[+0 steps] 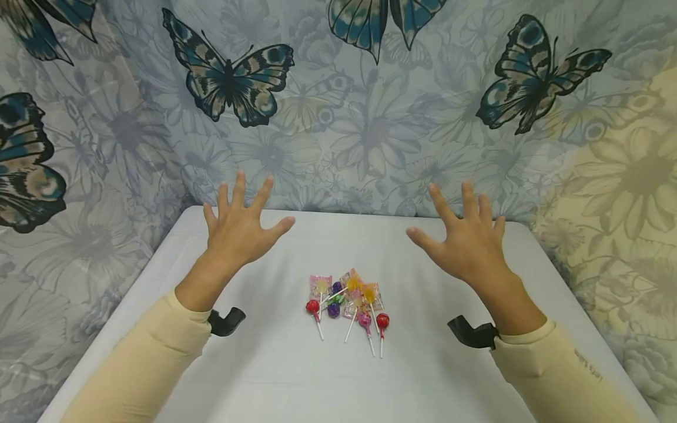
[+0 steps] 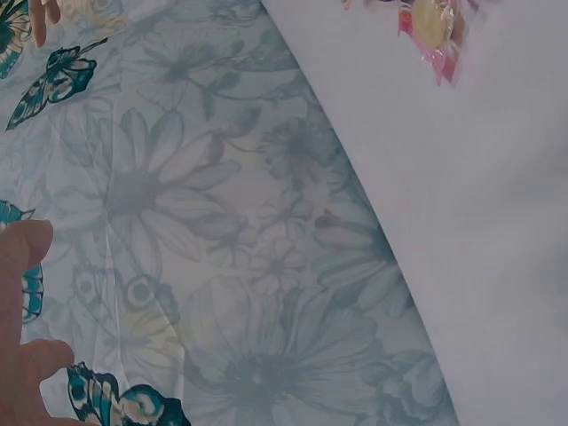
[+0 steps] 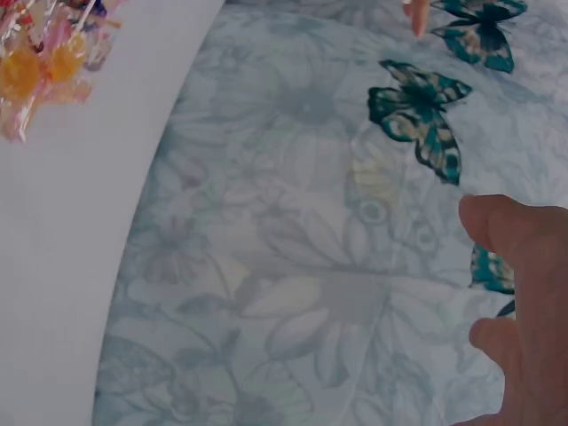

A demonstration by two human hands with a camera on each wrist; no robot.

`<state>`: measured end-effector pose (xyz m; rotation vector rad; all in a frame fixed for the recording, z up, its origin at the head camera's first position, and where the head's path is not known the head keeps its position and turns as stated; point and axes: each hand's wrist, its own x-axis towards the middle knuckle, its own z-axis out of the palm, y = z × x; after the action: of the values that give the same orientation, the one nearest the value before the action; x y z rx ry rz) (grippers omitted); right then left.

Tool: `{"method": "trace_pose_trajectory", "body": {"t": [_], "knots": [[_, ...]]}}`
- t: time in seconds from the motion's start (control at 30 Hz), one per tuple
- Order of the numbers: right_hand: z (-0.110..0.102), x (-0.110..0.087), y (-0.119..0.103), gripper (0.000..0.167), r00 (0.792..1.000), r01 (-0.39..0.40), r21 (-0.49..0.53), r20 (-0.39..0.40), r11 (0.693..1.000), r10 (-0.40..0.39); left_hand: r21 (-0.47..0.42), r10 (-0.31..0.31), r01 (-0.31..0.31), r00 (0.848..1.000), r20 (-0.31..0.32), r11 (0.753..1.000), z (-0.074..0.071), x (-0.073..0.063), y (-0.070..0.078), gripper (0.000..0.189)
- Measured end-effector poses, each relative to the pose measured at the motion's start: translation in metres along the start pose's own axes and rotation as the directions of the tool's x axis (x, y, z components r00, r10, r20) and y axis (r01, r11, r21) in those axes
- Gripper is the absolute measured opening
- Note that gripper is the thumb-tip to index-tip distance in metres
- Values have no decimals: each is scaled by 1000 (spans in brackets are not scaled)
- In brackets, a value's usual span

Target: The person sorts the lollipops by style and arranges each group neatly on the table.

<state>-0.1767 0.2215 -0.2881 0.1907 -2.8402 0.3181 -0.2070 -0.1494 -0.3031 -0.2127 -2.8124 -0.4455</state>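
A small heap of lollipops in bright wrappers lies in the middle of the white table, sticks mostly pointing toward me. Red, purple, yellow and pink heads show among them. My left hand is raised over the table to the left of the heap, fingers spread and holding nothing. To the right of the heap my right hand is held up the same way, fingers spread. In the left wrist view a yellow lollipop shows at the top edge; in the right wrist view orange lollipops fill the upper left corner.
The white table ends at a far edge in front of a hanging cloth printed with flowers and butterflies, which also covers both sides. A black strap mount sits at the left wrist, another black mount at the right.
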Motion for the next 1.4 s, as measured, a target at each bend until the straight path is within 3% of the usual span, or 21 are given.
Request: {"method": "trace_pose_trajectory", "body": {"t": [0.5, 1.07, 1.4], "knots": [[30, -21, -2, 88, 1000, 12, 46, -25, 999, -11, -29, -11, 12, 999, 34, 1000, 24, -20, 8, 88], [75, -35, -10, 88, 999, 13, 99, 46, 995, -18, -47, -27, 31, 996, 81, 998, 72, -38, 7, 82], [103, -39, -10, 87, 996, 19, 101, 90, 995, -28, -103, -19, 32, 992, 121, 994, 105, -47, 10, 75]]}}
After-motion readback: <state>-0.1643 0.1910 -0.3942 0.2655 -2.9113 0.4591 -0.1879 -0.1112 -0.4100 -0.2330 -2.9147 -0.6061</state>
